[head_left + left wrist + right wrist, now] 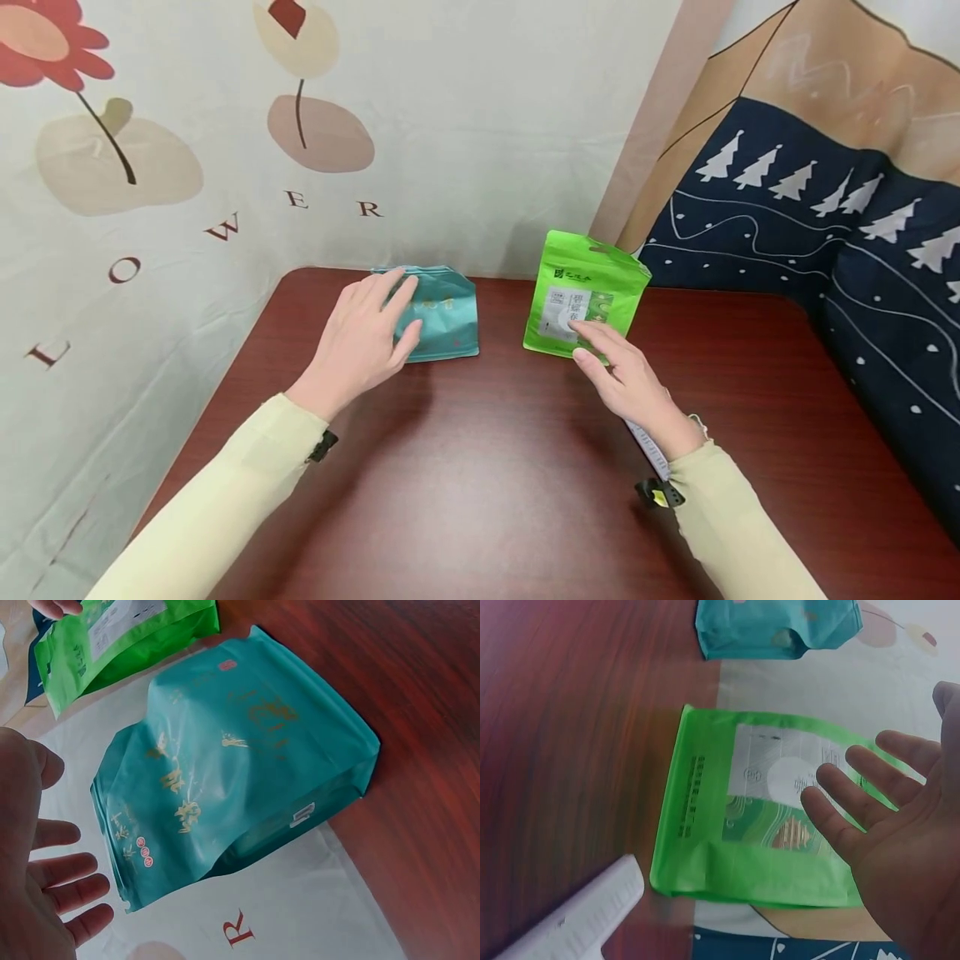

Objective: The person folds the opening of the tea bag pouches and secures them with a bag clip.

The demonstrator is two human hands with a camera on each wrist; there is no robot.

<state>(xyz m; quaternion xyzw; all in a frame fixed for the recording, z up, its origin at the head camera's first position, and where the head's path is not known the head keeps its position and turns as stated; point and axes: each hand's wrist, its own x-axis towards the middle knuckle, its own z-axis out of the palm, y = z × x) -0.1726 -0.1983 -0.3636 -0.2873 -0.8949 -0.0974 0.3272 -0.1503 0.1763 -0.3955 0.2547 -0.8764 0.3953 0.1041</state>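
A teal foil pouch [442, 321] with gold characters stands at the back of the table, left of centre. My left hand [363, 329] hovers in front of it with fingers spread, overlapping its left side in the head view. In the left wrist view the fingers [71, 892] are beside the pouch's top edge and hold nothing. A bright green pouch [558, 267] with a grey label and a hang hole stands upright to the right. My right hand [626, 379] is before its lower right part, fingers extended and thumb apart, gripping nothing.
Under my right forearm lies a pale, ridged strip [585, 911], partly hidden in the head view. The reddish-brown table [480, 467] has a cloth printed with flowers and letters [480, 167] behind it. A dark blue cloth with white trees [795, 217] hangs at the right.
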